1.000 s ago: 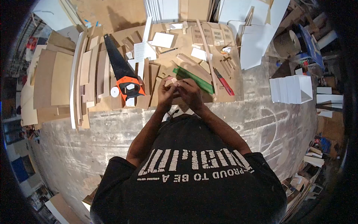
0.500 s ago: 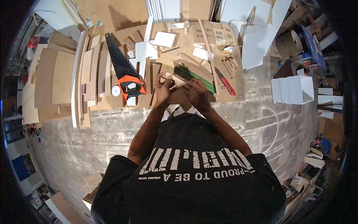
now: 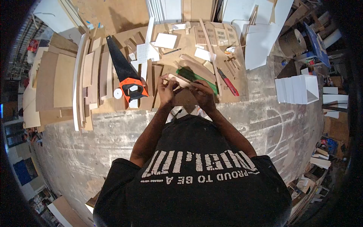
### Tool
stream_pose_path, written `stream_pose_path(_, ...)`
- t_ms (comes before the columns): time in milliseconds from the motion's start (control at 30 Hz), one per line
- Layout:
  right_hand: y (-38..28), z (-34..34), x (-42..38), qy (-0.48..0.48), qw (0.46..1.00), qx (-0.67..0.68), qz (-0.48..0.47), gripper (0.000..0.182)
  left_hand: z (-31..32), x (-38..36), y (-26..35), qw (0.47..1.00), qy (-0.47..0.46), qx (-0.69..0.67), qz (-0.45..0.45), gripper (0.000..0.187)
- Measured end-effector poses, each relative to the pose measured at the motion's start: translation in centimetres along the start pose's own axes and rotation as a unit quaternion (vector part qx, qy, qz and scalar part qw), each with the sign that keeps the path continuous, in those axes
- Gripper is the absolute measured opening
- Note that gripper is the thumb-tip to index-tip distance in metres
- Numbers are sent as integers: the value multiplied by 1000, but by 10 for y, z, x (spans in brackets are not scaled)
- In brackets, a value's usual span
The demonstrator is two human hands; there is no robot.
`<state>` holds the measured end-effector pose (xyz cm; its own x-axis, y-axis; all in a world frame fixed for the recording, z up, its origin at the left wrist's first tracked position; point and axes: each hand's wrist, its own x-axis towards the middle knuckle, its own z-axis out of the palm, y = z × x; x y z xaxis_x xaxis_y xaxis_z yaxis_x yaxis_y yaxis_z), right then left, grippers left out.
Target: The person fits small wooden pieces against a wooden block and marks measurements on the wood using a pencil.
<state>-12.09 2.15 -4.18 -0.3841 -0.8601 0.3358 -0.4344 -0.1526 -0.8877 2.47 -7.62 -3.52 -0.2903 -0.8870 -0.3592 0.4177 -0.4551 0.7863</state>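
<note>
A small pale strip of wood [image 3: 180,81] is held between my two hands above the near edge of the wooden work board [image 3: 236,99]. My left hand [image 3: 166,90] grips its left end, with fingers closed on it. At its right end, the fingers of my right hand [image 3: 203,93] are closed round it. A green strip [image 3: 206,85] lies on the board just beyond my right hand. To the left rests a handsaw [image 3: 126,73] with an orange and black handle. A red and black knife [image 3: 228,82] lies to the right.
Wooden strips and panels [image 3: 68,81] lie at the left. White paper sheets [image 3: 165,40], a pencil [image 3: 172,51] and a tape roll [image 3: 230,50] are on the board. A roll of white tape [image 3: 118,93] sits beside the saw. A white stepped piece [image 3: 297,89] stands at the right.
The wood strip has turned slightly in my hands, showing more of its pale face. My right hand has shifted a little, and the view has moved slightly.
</note>
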Motion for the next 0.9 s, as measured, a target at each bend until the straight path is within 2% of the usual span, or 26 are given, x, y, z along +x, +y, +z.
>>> stream_pose_path(100,-5,-1,0,18,1000,8,18,21,0,-2,-2,1000,-7,3,5,27)
stream_pose_path(200,1,-4,0,6,998,-33,-53,24,-2,0,-6,1000,-8,7,10,27)
stream_pose_path(300,0,-3,-3,21,1000,-11,-2,23,-3,1,-9,1000,-15,1,22,27)
stream_pose_path(400,-1,-4,-5,18,1000,2,5,22,-5,1,-11,999,-20,15,24,27)
stream_pose_path(600,-13,-8,-2,-16,998,-45,-47,26,-7,4,-18,998,-12,7,54,25)
stream_pose_path(800,4,5,-6,40,998,57,11,33,-6,5,-13,999,26,-28,22,27)
stream_pose_path(900,8,5,-8,29,993,104,53,34,-8,7,-12,999,14,-34,22,29)
